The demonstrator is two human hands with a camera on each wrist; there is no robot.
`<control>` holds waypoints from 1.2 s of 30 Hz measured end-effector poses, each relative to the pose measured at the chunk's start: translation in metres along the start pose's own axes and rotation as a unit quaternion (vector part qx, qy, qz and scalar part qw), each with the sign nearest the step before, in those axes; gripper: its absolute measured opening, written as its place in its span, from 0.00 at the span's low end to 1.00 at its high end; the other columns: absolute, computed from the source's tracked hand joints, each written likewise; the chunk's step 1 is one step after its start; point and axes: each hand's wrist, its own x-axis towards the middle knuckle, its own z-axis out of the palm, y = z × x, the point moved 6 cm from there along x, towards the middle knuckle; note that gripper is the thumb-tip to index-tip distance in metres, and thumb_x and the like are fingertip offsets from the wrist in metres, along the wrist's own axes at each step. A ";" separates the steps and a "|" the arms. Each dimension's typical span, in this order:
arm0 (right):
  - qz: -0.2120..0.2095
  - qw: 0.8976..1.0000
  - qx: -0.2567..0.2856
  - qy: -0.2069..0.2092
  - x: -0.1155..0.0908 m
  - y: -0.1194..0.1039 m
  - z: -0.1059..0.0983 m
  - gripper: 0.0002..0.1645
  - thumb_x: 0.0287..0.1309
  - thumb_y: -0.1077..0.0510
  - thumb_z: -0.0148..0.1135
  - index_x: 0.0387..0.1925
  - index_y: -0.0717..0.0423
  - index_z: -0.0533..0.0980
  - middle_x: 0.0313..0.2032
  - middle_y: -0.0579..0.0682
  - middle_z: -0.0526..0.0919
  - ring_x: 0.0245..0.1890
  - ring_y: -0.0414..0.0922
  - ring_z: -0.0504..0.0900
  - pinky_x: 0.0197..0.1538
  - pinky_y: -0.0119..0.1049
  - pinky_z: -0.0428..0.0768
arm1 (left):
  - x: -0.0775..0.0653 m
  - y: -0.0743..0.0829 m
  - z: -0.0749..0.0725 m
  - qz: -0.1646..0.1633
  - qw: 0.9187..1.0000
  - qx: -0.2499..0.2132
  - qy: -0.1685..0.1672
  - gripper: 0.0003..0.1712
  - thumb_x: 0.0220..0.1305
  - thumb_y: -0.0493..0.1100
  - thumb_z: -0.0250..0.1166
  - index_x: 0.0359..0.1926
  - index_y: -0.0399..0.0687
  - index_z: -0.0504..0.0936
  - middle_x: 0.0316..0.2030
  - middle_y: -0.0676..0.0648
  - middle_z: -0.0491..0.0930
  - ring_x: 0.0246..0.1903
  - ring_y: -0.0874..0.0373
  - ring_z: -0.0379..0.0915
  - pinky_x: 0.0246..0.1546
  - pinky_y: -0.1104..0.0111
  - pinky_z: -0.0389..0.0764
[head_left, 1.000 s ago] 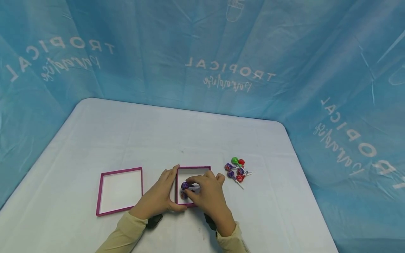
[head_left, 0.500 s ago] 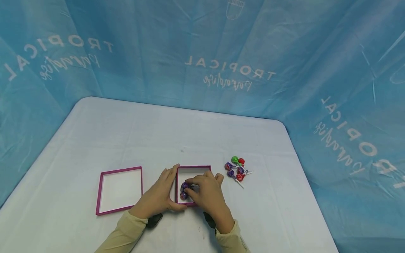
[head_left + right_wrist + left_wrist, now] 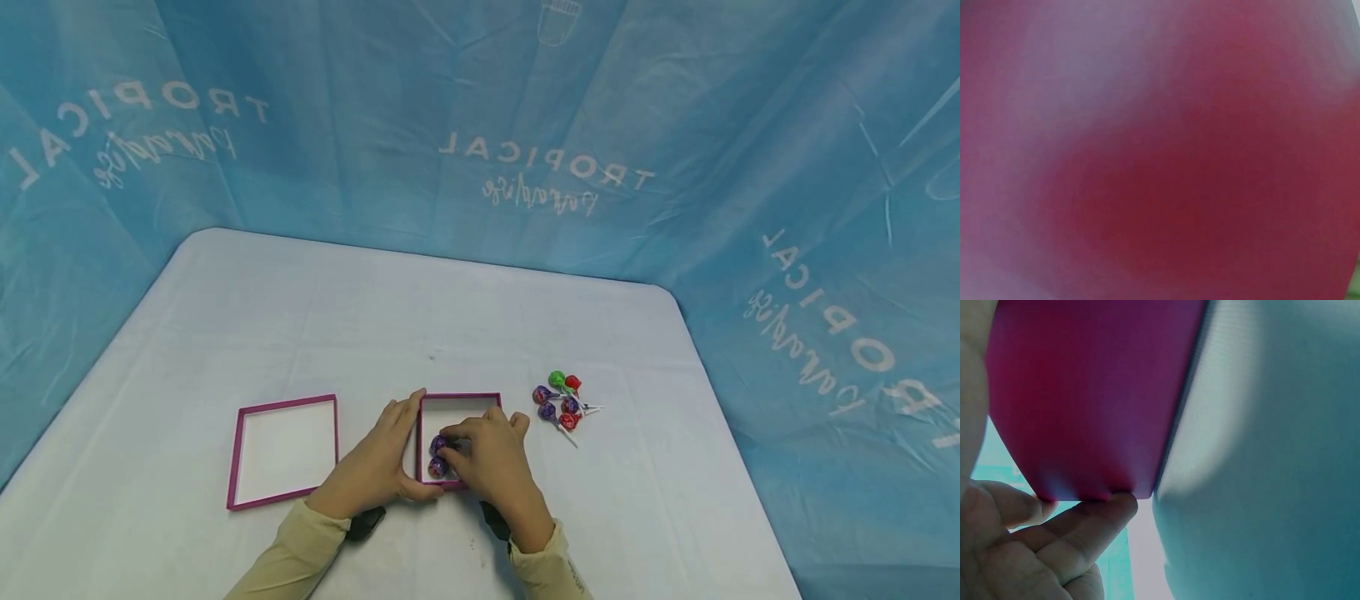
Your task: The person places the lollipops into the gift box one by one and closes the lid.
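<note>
In the head view, a square box (image 3: pixel 459 396) with magenta edges and a white inside sits before me. My left hand (image 3: pixel 375 467) holds it along its left side, thumb at the near corner, fingers at the far one. The left wrist view shows fingers curled at the end of the magenta wall (image 3: pixel 1097 394). My right hand (image 3: pixel 497 458) reaches into the box, thumb and forefinger pinching a purple-wrapped lollipop (image 3: pixel 438 442). Just nearer lies another purple lollipop (image 3: pixel 437 468); the sticks are hidden under the hand. A blurred magenta surface (image 3: pixel 1179 206) fills the right wrist view.
Left of the box lies a second square magenta-edged tray or lid (image 3: pixel 236 458), white inside. To the right is a loose pile of lollipops (image 3: pixel 568 407) in purple, red and green wrappers. Blue curtains (image 3: pixel 480 108) surround the white-covered table (image 3: pixel 420 308).
My right hand has settled the pinched lollipop slightly lower in the box, close against the other one, and its stick has gone out of sight. The left hand keeps its hold.
</note>
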 end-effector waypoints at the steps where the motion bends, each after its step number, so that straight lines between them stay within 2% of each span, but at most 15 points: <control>1: 0.004 1.000 -0.001 -0.003 0.000 0.000 0.000 0.13 0.50 0.45 0.78 0.40 0.38 0.90 0.36 0.37 0.90 0.31 0.39 0.67 0.42 0.48 0.56 | 0.000 0.000 0.000 0.000 1.000 0.000 0.001 0.77 0.38 0.65 0.83 0.79 0.39 0.47 0.70 0.33 0.61 0.70 0.26 0.55 0.64 0.44 0.71; 10: 0.022 1.000 -0.006 -0.015 0.002 -0.001 0.000 0.09 0.49 0.48 0.78 0.36 0.38 0.90 0.32 0.37 0.89 0.31 0.39 0.67 0.41 0.48 0.57 | 0.000 0.000 0.000 -0.010 1.000 -0.008 -0.010 0.78 0.39 0.64 0.82 0.80 0.41 0.45 0.71 0.33 0.59 0.71 0.26 0.52 0.65 0.44 0.70; 25: 0.028 0.999 -0.016 -0.030 0.001 -0.002 0.003 0.09 0.49 0.47 0.78 0.36 0.37 0.90 0.30 0.37 0.88 0.33 0.41 0.70 0.43 0.50 0.59 | -0.004 0.000 0.000 -0.004 1.000 -0.008 -0.003 0.77 0.40 0.65 0.82 0.80 0.41 0.45 0.70 0.35 0.61 0.70 0.30 0.56 0.65 0.46 0.71; 36: 0.026 0.999 -0.019 -0.033 0.002 -0.002 0.001 0.11 0.50 0.46 0.77 0.37 0.38 0.90 0.31 0.37 0.88 0.33 0.40 0.69 0.42 0.50 0.59 | -0.002 0.000 0.000 -0.005 1.000 -0.010 -0.002 0.77 0.40 0.65 0.82 0.80 0.43 0.46 0.71 0.36 0.61 0.70 0.28 0.55 0.65 0.45 0.71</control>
